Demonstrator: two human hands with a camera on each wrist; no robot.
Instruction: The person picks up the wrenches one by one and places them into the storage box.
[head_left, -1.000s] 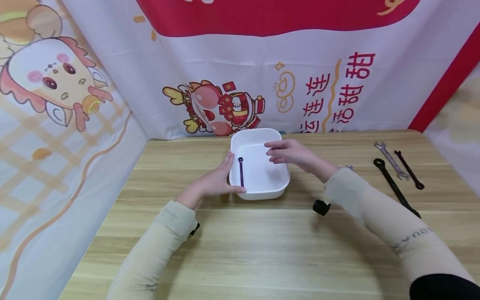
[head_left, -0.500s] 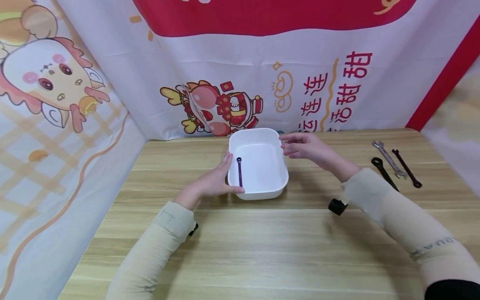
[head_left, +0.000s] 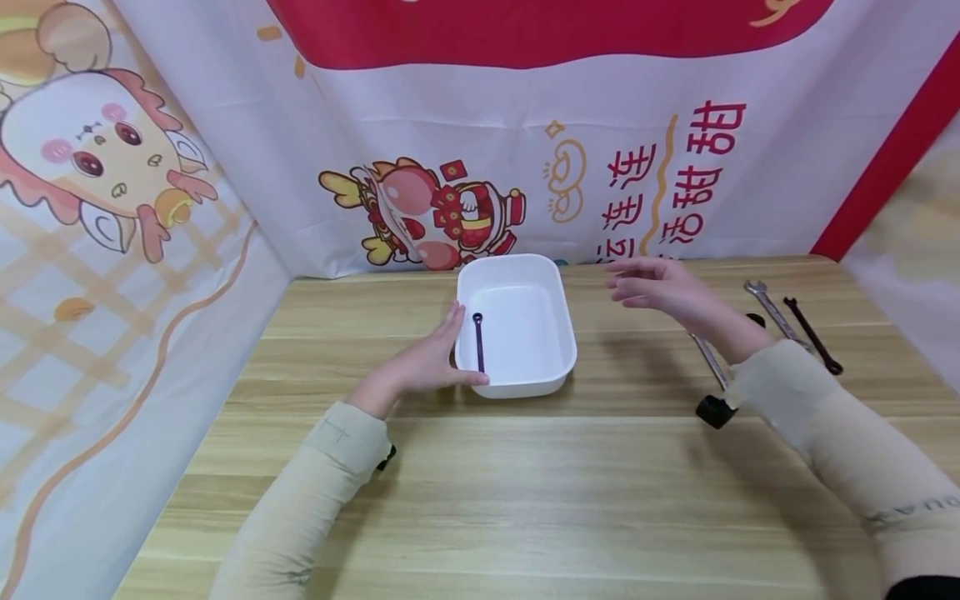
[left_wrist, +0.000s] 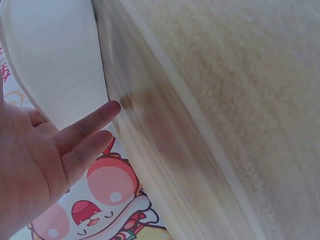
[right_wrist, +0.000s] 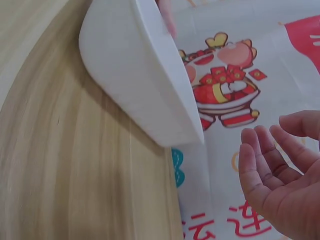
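Observation:
A white rectangular plastic bin (head_left: pixel 551 379) stands on the table near the back curtain. One dark wrench (head_left: pixel 479 343) lies inside along its left wall. My left hand (head_left: pixel 426 354) rests against the bin's left side, fingers straight along the outside and thumb across the front-left rim corner. In the left wrist view its fingers (left_wrist: pixel 90 127) extend beside the bin wall, thumb hidden. My right hand (head_left: pixel 656 292) hovers to the right of the bin, apart from it, fingers loosely bent and holding nothing. The right wrist view shows that hand's palm (right_wrist: pixel 295 200) empty.
On the table's right side lie a silver wrench (head_left: pixel 772 307) and a thin dark wrench (head_left: pixel 813 335). Another silver wrench (head_left: pixel 711 361) and a black wrench (head_left: pixel 756 319) are partly covered by my right arm. A printed curtain (head_left: pixel 450 108) borders the wooden table (head_left: pixel 525 500).
My right hand has moved right, from over the bin to beyond its right rim, uncovering part of a silver wrench. The left hand and the wrench in the bin have stayed put.

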